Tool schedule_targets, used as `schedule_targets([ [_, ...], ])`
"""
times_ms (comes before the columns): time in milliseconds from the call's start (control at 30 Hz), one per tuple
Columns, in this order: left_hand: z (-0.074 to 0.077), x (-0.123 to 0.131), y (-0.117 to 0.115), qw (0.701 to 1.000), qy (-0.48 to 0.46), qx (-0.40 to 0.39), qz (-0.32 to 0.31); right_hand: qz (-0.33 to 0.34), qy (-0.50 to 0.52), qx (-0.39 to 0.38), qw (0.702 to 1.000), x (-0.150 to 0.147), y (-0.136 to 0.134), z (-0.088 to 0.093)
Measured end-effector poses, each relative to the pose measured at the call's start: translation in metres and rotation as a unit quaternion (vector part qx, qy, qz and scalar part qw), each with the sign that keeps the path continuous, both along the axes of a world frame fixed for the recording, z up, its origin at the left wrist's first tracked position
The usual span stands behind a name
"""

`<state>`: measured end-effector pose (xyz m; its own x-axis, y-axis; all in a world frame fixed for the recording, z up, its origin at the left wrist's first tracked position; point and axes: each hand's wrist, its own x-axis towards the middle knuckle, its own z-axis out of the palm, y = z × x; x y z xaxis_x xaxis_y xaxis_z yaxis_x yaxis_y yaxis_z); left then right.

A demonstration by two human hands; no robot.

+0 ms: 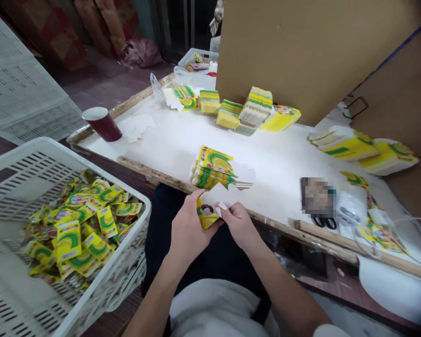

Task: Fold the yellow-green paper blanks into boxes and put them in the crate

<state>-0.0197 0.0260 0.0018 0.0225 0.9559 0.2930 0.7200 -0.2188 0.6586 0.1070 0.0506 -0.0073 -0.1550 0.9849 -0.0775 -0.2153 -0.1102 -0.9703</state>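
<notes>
Over my lap, at the table's front edge, both hands hold one small yellow carton (206,220) whose white inner flaps stand up. My left hand (187,227) wraps round its left side and bottom. With thumb and fingers, my right hand (236,224) pinches a white flap on the right. Something dark and round shows inside the carton; I cannot make out what it is. Just beyond my hands lies a stack of flat yellow-green cartons (214,166). To my left, a white plastic basket (126,248) holds many small yellow-green packets (68,241).
A dark red mug (103,124) stands at the table's left. Bundled carton stacks (254,107) sit before a large cardboard box (284,51). More yellow cartons (351,145), black-handled scissors (324,222) and a wooden strip (326,238) lie to the right.
</notes>
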Motion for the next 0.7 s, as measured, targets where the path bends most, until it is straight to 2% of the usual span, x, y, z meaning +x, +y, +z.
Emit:
schedule_targets([
  [133, -0.003, 0.002, -0.004, 0.998, -0.019, 0.043, -0.041, -0.011, -0.015, 0.032, 0.999, 0.002, 0.002, 0.002],
  [267, -0.004, 0.004, -0.005, 0.997, -0.049, 0.019, -0.051, 0.067, -0.065, 0.101, 0.991, 0.007, -0.002, 0.007],
  [333, -0.006, 0.005, -0.005, 0.996, -0.076, -0.010, -0.046, 0.109, -0.127, 0.152, 0.974, 0.009, -0.006, 0.011],
  [433, -0.012, 0.006, -0.005, 0.991, -0.118, -0.018, -0.057, 0.156, -0.218, 0.239, 0.933, 0.011, -0.011, 0.015],
  [533, -0.018, 0.006, -0.004, 0.990, -0.125, -0.019, -0.057, 0.133, -0.258, 0.287, 0.913, 0.010, -0.013, 0.013],
  [633, -0.020, 0.007, -0.003, 0.991, -0.117, -0.028, -0.056, 0.081, -0.253, 0.273, 0.925, 0.009, -0.012, 0.008],
  [700, -0.018, 0.006, -0.002, 0.996, -0.072, -0.019, -0.046, 0.034, -0.226, 0.251, 0.941, 0.009, -0.008, 0.005],
])
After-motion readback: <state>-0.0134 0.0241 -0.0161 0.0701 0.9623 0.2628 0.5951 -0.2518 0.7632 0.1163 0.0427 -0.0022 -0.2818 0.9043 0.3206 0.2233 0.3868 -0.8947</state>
